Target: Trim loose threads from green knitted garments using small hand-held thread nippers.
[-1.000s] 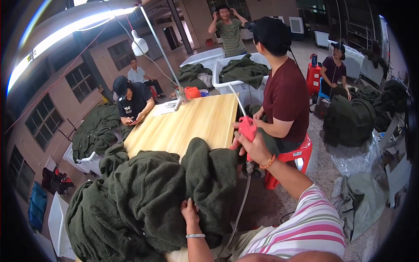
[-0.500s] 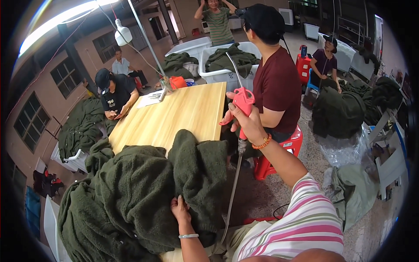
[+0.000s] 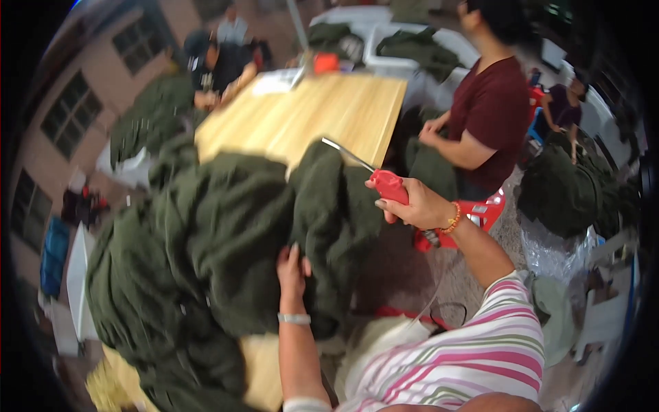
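My right hand is closed round the handle of a red air blow gun. The gun's thin metal nozzle points up and left, above a heap of dark green fleece garments. A thin hose hangs below the gun. My left hand is at a fold of the fleece near the heap's right side, its fingers pinching the cloth and partly hidden in it. The heap covers the near part of a wooden table.
A person in a maroon shirt sits on a red stool to the right. Another person is at the table's far left. White bins with green garments stand behind; more garments lie at the right.
My view has tilted down and blurred. The blow gun in my right hand has swung from upright to lean left, its nozzle now lower and over the garments. My left hand stays at the fleece.
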Demonstrator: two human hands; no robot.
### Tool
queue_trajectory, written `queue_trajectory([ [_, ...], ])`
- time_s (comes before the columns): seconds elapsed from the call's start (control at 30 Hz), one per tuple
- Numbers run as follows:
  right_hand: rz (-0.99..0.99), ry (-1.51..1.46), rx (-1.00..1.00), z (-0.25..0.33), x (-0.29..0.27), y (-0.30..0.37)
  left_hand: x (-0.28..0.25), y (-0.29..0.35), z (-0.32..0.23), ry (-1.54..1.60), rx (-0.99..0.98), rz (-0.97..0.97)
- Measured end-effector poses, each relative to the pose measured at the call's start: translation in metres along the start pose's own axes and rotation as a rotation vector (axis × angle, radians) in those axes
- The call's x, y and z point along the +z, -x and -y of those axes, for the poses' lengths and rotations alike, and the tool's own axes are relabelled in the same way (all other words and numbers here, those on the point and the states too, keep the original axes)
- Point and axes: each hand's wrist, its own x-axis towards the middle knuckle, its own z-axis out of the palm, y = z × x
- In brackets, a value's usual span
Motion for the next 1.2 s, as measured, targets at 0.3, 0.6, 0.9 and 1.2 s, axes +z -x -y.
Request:
queue_trajectory([
  [0.3,0.378,0.470,-0.029,-0.037,0.065,0.021,-0.017,-0.011,0.009,0.153,0.089,-0.045],
  [0.6,0.391,0.540,0.054,-0.017,0.080,0.015,-0.004,-0.007,-0.005,0.049,0.196,-0.092],
  [0.9,0.262,0.456,-0.069,-0.036,0.093,0.045,-0.005,0.008,0.003,0.141,0.051,-0.018],
  [1.2,0.146,0.281,-0.075,-0.042,0.073,0.040,-0.007,0.056,-0.042,-0.197,-0.224,0.123],
])
